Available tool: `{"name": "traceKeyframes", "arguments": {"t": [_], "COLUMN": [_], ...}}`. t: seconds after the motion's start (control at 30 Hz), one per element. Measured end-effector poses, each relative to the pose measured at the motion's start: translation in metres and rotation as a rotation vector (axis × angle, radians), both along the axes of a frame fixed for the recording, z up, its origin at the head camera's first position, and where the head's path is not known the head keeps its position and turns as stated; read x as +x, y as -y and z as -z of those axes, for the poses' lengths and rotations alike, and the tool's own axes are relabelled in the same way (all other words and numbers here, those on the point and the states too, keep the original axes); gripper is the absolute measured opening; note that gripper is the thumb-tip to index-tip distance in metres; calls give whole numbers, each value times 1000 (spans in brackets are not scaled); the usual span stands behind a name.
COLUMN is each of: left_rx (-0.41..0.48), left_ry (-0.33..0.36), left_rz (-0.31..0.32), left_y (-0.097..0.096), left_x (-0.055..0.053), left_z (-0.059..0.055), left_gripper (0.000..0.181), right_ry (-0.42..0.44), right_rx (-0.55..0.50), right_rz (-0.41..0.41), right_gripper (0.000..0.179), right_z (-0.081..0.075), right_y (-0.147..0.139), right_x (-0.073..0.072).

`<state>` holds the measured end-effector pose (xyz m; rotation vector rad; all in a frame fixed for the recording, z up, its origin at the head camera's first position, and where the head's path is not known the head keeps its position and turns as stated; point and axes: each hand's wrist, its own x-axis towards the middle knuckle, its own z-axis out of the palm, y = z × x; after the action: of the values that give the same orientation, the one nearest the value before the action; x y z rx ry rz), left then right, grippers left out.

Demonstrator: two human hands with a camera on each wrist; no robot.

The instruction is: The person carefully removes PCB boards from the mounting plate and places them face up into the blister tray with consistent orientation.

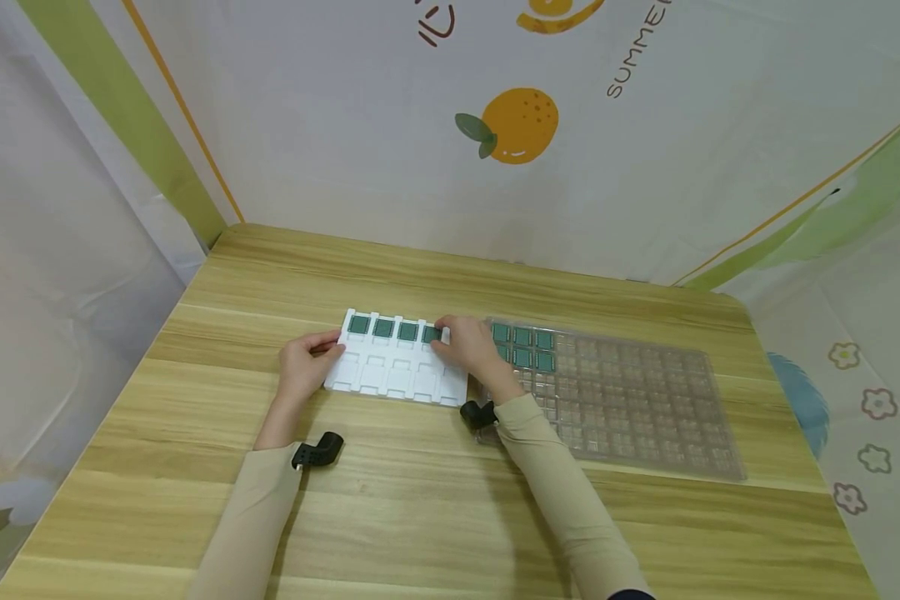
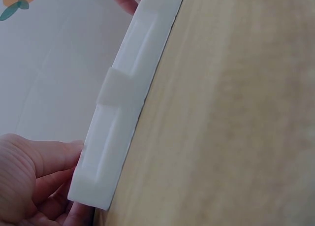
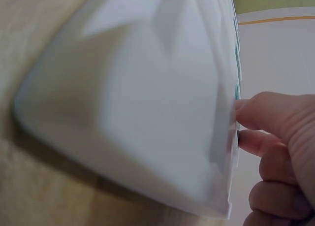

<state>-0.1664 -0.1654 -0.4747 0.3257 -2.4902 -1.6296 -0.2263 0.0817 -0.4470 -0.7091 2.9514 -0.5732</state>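
While the white tray (image 1: 390, 350) is gripped by the left hand (image 1: 303, 367), the rightmost green chip (image 1: 430, 334) is pinched by the right hand (image 1: 471, 343).
The tray's left edge is caught between left thumb and fingers; the chip, at the right end of the far row, is taken between right thumb and forefinger, the other fingers being curled. Whether it is seated or slightly raised cannot be told. Beside it, three more chips (image 1: 383, 327) are lined up. On the wooden table (image 1: 390, 517), a clear tray (image 1: 645, 400) is set just right of the white one, partly covered by the right sleeve (image 1: 562, 500); six chips are held at its far left corner.
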Motion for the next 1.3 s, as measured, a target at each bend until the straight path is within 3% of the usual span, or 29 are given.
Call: {"name": "traceKeyframes", "arguments": {"t": [0.63, 1.3], "left_rx": [0, 16], "left_ry": [5, -1], "left_rz": [-5, -11], "left_y": [0, -1], "left_x": [-1, 0], "left_z": [1, 1], "left_gripper": [23, 24], "right_ry": [27, 1], "right_rx": [-47, -95], "right_rz": [1, 22], "right_gripper": [32, 29], "right_z": [-2, -12], "right_y": [-1, -27], "right_x": [-1, 16]}}
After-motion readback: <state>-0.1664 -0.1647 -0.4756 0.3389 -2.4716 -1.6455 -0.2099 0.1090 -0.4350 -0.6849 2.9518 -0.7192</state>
